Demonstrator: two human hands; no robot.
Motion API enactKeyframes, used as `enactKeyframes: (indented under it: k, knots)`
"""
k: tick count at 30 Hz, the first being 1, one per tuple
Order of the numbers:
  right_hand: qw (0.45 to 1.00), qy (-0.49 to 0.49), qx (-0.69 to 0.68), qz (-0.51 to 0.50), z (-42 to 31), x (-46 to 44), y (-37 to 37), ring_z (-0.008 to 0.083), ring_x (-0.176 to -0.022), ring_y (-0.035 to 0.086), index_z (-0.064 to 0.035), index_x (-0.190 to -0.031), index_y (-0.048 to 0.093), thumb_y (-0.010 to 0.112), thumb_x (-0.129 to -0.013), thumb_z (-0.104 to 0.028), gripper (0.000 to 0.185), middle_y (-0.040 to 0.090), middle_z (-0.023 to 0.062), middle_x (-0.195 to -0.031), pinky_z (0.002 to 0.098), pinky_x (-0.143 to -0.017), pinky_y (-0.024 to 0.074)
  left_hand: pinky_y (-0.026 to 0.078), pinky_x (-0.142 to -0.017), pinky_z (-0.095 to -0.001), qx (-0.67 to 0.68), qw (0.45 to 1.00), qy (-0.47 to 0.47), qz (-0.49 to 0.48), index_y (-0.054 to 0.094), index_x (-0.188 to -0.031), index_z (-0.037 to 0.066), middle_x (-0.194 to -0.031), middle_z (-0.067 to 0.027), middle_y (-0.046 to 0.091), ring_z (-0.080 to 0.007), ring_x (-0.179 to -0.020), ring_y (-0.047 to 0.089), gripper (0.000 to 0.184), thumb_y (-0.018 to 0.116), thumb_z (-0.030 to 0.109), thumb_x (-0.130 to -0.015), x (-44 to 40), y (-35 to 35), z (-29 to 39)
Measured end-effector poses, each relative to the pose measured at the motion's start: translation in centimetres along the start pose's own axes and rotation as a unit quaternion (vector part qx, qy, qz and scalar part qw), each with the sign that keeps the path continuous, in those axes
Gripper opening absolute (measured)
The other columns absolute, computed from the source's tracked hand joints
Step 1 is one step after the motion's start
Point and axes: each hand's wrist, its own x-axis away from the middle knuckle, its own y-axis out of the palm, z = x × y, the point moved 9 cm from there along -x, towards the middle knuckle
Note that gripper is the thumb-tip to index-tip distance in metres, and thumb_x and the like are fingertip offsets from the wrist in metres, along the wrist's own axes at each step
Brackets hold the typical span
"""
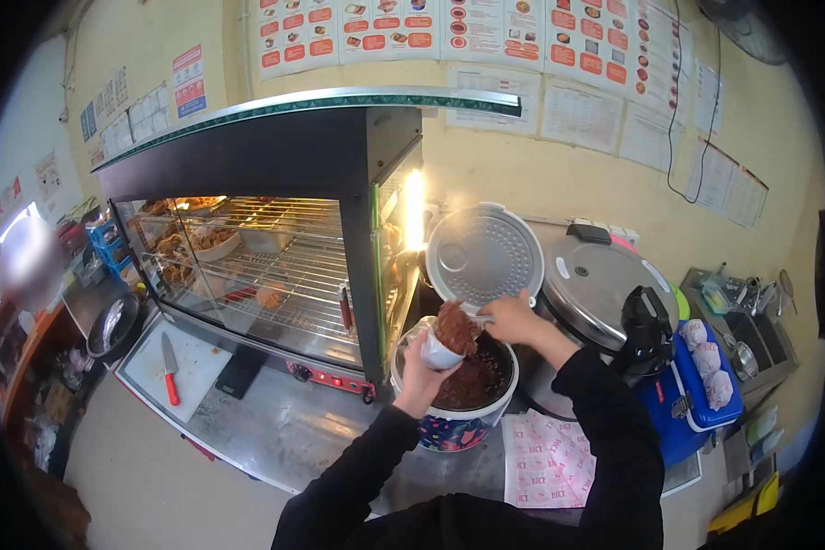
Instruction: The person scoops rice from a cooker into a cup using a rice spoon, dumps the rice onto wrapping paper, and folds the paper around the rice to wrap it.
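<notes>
My left hand [418, 378] is wrapped round a small white cup [440, 354], tilted above the open rice cooker [455, 434] with its dark floral outside. In my right hand [513, 321] is the pale handle of a serving spoon [478, 317]. A heap of reddish-brown rice [456, 328] covers the spoon's head and lies against the mouth of the cup. More dark brown rice [472, 380] fills the pot below. The cooker's round, dimpled lid [486, 255] stands raised behind my hands.
A lit glass food warmer [275, 266] with fried food stands left. A knife [170, 367] lies on a white cutting board [176, 365]. Right are a large closed steel cooker [605, 280], printed wrapping papers [545, 463] and a blue cooler [674, 412] bearing wrapped packets [706, 359].
</notes>
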Motion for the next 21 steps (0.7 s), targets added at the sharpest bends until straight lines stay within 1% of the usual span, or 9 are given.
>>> enactKeyframes:
  k: [1, 2, 4, 7, 10, 11, 14, 17, 21]
  knots:
    - [0.994, -0.010, 0.102, 0.039, -1.4, 0.2, -0.4, 0.0241, -0.081, 0.059, -0.0118, -0.079, 0.066, 0.053, -0.069, -0.015, 0.016, 0.063, 0.0100, -0.078, 0.0423, -0.076, 0.0313, 0.038, -0.090, -0.0491, 0.020, 1.000, -0.008, -0.012, 0.038, -0.119, 0.012, -0.120, -0.0093, 0.043, -0.0292, -0.113, 0.041, 0.045, 0.051, 0.036, -0.083, -0.7, 0.4, -0.8]
    - [0.981, -0.041, 0.171, 0.085, -3.2, 0.7, -1.1, 0.0231, -0.076, 0.059, -0.0105, -0.072, 0.064, 0.054, -0.070, -0.014, 0.012, 0.062, 0.0084, -0.075, 0.0427, -0.075, 0.0318, 0.037, -0.091, -0.0495, 0.040, 0.999, -0.017, -0.023, 0.038, -0.120, 0.012, -0.121, -0.0094, 0.043, -0.0292, -0.114, 0.041, 0.046, 0.050, 0.037, -0.083, -1.4, 0.8, -1.5]
    - [0.963, -0.015, 0.263, 0.057, -4.7, 1.4, -0.4, 0.0201, -0.081, 0.057, -0.0122, -0.076, 0.063, 0.051, -0.072, -0.012, 0.012, 0.059, 0.0054, -0.073, 0.0420, -0.077, 0.0314, 0.034, -0.094, -0.0502, 0.075, 0.996, -0.020, -0.043, 0.037, -0.124, 0.013, -0.124, -0.0109, 0.041, -0.0295, -0.115, 0.040, 0.050, 0.044, 0.042, -0.084, -1.6, 0.9, -2.3]
    - [0.969, 0.002, 0.225, 0.101, -4.4, 2.5, -2.7, 0.0185, -0.080, 0.056, -0.0142, -0.089, 0.062, 0.049, -0.075, -0.012, 0.020, 0.057, 0.0049, -0.078, 0.0445, -0.081, 0.0309, 0.032, -0.097, -0.0509, 0.100, 0.993, -0.021, -0.058, 0.034, -0.127, 0.012, -0.129, -0.0123, 0.037, -0.0310, -0.119, 0.037, 0.054, 0.039, 0.046, -0.085, -0.7, 1.5, -1.7]
    - [0.935, -0.118, 0.226, 0.247, -5.8, 5.0, -7.3, 0.0178, -0.076, 0.054, -0.0182, -0.096, 0.062, 0.048, -0.076, -0.012, 0.025, 0.052, 0.0032, -0.077, 0.0479, -0.087, 0.0283, 0.031, -0.097, -0.0516, 0.105, 0.991, -0.018, -0.083, 0.033, -0.127, 0.012, -0.129, -0.0127, 0.037, -0.0313, -0.119, 0.037, 0.055, 0.038, 0.047, -0.085, -0.5, 1.4, -0.5]
    - [0.938, -0.153, 0.196, 0.242, -6.1, 5.1, -7.0, 0.0172, -0.077, 0.052, -0.0228, -0.099, 0.061, 0.047, -0.077, -0.011, 0.029, 0.050, 0.0031, -0.080, 0.0507, -0.090, 0.0254, 0.032, -0.096, -0.0521, 0.095, 0.992, -0.021, -0.074, 0.034, -0.127, 0.012, -0.129, -0.0129, 0.038, -0.0317, -0.118, 0.038, 0.055, 0.037, 0.048, -0.085, -0.5, 1.3, -0.1]
    - [0.943, -0.213, 0.152, 0.207, -7.4, 5.2, -4.9, 0.0177, -0.078, 0.053, -0.0213, -0.098, 0.062, 0.047, -0.077, -0.011, 0.027, 0.051, 0.0032, -0.080, 0.0507, -0.089, 0.0257, 0.034, -0.095, -0.0514, 0.075, 0.989, -0.050, -0.118, 0.035, -0.126, 0.012, -0.128, -0.0126, 0.040, -0.0314, -0.117, 0.039, 0.055, 0.034, 0.049, -0.086, -0.5, 1.5, 0.0]
    - [0.940, -0.207, 0.180, 0.201, -8.0, 4.7, -3.1, 0.0171, -0.080, 0.051, -0.0265, -0.100, 0.061, 0.048, -0.076, -0.011, 0.031, 0.051, 0.0008, -0.083, 0.0497, -0.089, 0.0248, 0.036, -0.091, -0.0496, 0.083, 0.988, -0.065, -0.109, 0.038, -0.124, 0.014, -0.125, -0.0120, 0.041, -0.0311, -0.115, 0.041, 0.051, 0.032, 0.048, -0.086, -0.1, 1.3, -0.1]
    - [0.950, -0.194, 0.181, 0.163, -7.9, 4.1, -2.1, 0.0170, -0.082, 0.051, -0.0261, -0.099, 0.062, 0.048, -0.075, -0.010, 0.032, 0.051, 0.0007, -0.084, 0.0484, -0.087, 0.0259, 0.038, -0.090, -0.0489, 0.069, 0.990, -0.077, -0.091, 0.039, -0.123, 0.014, -0.125, -0.0117, 0.042, -0.0307, -0.113, 0.043, 0.051, 0.029, 0.048, -0.086, 0.6, 1.5, -0.6]
